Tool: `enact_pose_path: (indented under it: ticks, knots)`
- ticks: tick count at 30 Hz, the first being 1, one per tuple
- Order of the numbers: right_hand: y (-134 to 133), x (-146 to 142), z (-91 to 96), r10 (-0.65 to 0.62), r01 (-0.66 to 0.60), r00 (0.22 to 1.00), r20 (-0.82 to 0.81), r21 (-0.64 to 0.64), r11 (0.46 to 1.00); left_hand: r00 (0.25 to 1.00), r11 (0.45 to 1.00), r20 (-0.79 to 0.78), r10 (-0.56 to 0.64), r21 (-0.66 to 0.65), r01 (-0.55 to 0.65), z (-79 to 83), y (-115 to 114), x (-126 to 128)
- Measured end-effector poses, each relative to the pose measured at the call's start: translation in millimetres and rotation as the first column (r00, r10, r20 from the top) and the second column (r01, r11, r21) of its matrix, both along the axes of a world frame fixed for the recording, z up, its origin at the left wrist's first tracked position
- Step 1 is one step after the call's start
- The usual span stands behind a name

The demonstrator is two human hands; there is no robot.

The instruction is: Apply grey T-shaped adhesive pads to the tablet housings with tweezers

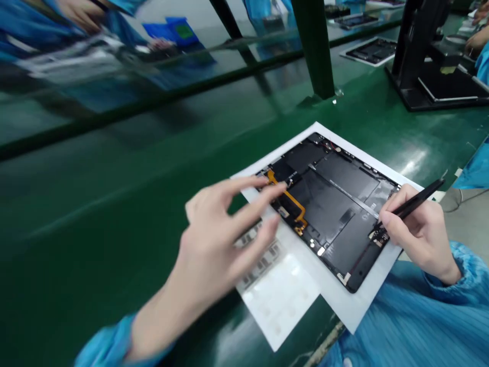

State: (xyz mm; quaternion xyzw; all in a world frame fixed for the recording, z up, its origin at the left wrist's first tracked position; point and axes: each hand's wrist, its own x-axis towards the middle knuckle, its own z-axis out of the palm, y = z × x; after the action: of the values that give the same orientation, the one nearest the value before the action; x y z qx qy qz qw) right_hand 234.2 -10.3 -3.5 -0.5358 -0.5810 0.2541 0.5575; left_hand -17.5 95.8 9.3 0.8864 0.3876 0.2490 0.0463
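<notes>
An opened tablet (344, 199) lies on a white sheet (355, 311), its dark inner parts facing up. My left hand (225, 234) is over its left edge with fingers spread, the fingertips near an orange flex cable (296, 201); whether they touch it I cannot tell. My right hand (424, 229) is closed on black tweezers (418, 199), whose points reach down to small parts at the tablet's near right edge. A sheet of small stickers (282, 300) sits partly under my left hand.
Behind stands a black stand (416, 61) on the green bench (133, 204). Another tablet (370, 51) on white lies to its left. A dark green post (313, 46) rises behind the work. Across the bench, a co-worker's hand (82, 12) is blurred.
</notes>
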Motion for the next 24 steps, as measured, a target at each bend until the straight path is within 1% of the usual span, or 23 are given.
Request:
enact_pose_path:
  ticks: [2, 4, 6, 7, 8, 10, 12, 14, 18, 21, 22, 24]
  knots:
    - [-2.3, 1.6, -2.9, 0.0, -0.001, 1.0, -0.03, -0.016, 1.0, 0.988, 0.988, 0.026, 0.151, -0.027, -0.151, -5.2, 44.8, -6.1]
    - [-4.1, 1.6, -7.3, 0.004, -0.006, 0.999, -0.032, -0.047, 0.999, 0.963, 0.959, 0.026, 0.267, -0.103, -0.263, -10.3, 84.5, -13.2]
    - [-5.5, 0.5, -12.5, -0.016, 0.012, 0.999, -0.038, -0.093, 0.996, 0.955, 0.935, -0.014, 0.295, -0.203, -0.292, -13.5, 110.8, -19.7]
    - [-6.1, -0.1, -15.0, -0.036, 0.03, 0.998, -0.046, -0.123, 0.992, 0.958, 0.924, -0.032, 0.285, -0.255, -0.283, -14.7, 117.9, -21.8]
    - [-6.7, -0.6, -17.1, -0.054, 0.046, 0.997, -0.053, -0.149, 0.988, 0.963, 0.914, -0.042, 0.265, -0.307, -0.265, -15.8, 121.2, -22.8]
    - [-8.1, -1.0, -20.0, -0.081, 0.066, 0.994, -0.07, -0.194, 0.979, 0.976, 0.892, -0.029, 0.217, -0.401, -0.21, -17.9, 119.5, -21.6]
    - [-9.2, -0.6, -21.2, -0.089, 0.068, 0.992, -0.085, -0.225, 0.972, 0.982, 0.866, 0.029, 0.188, -0.477, -0.151, -19.4, 112.1, -17.6]
    - [-9.8, -0.2, -21.3, -0.098, 0.071, 0.99, -0.099, -0.249, 0.966, 0.975, 0.839, 0.12, 0.19, -0.536, -0.097, -19.9, 104.4, -13.2]
    - [-10.1, -0.7, -21.3, -0.123, 0.08, 0.981, -0.151, -0.264, 0.961, 0.919, 0.78, 0.317, 0.233, -0.626, 0.018, -18.0, 93.1, -5.6]
    - [-11.8, -0.5, -23.2, -0.143, 0.076, 0.96, -0.24, -0.268, 0.96, 0.868, 0.732, 0.414, 0.274, -0.675, 0.09, -12.6, 89.7, -3.4]
    - [-12.5, 0.1, -24.4, -0.146, 0.072, 0.949, -0.28, -0.259, 0.963, 0.848, 0.725, 0.44, 0.296, -0.681, 0.101, -9.9, 90.5, -4.7]
    - [-13.9, 2.3, -27.7, -0.135, 0.051, 0.921, -0.366, -0.231, 0.972, 0.796, 0.732, 0.49, 0.355, -0.676, 0.09, -3.3, 96.5, -12.6]
